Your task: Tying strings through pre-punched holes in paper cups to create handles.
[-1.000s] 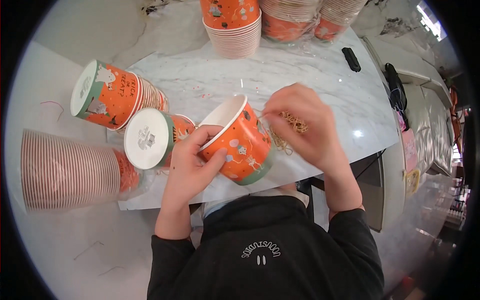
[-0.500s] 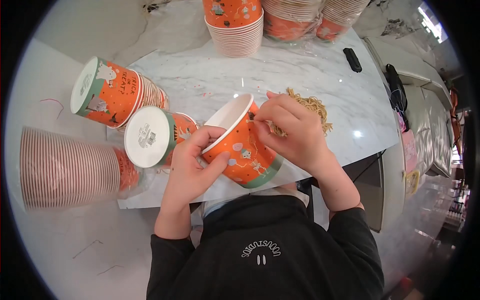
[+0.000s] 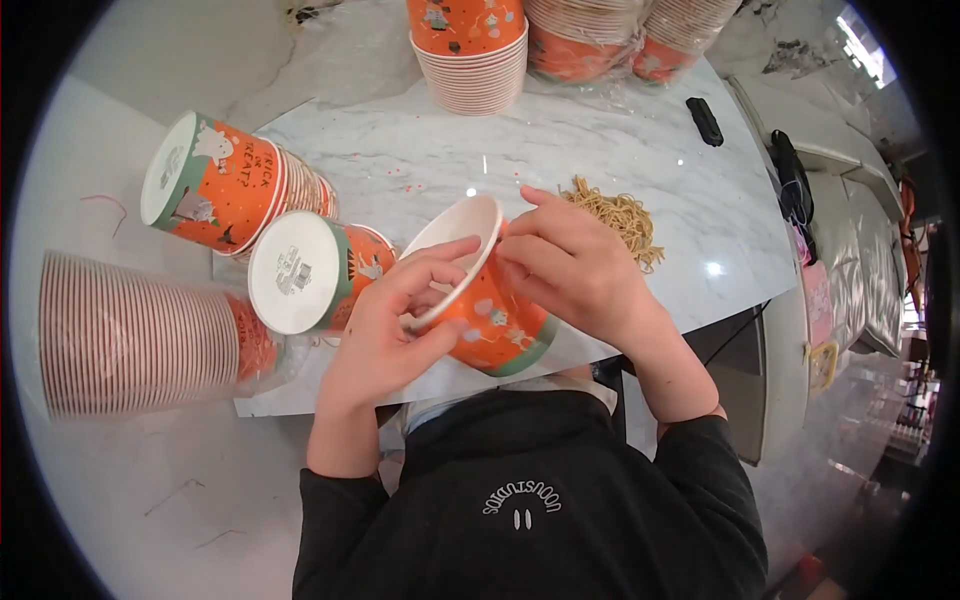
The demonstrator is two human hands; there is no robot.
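An orange paper bucket (image 3: pixel 505 335) with a white inside, a green base band and cartoon figures tilts over the table's near edge, its mouth toward the upper left. My left hand (image 3: pixel 383 325) grips its rim, fingers reaching into the mouth and the thumb outside. At the opposite side, just under the rim, the fingertips of my right hand (image 3: pixel 580 265) are pinched together against the wall; what they hold is hidden. Beyond my right hand lies a heap of tan cords (image 3: pixel 625 222).
Nested buckets (image 3: pixel 240 185) and a second bucket stack (image 3: pixel 295 272) lie at left, near a plastic-wrapped stack (image 3: pixel 140 335). More stacks (image 3: pixel 468 70) stand along the far side of the marbled table (image 3: pixel 370 140). A black object (image 3: pixel 704 121) lies far right.
The bucket has turned slightly, and its rim has shifted a little. My left fingers have reached further over the rim into the mouth. My right hand has moved slightly left and down.
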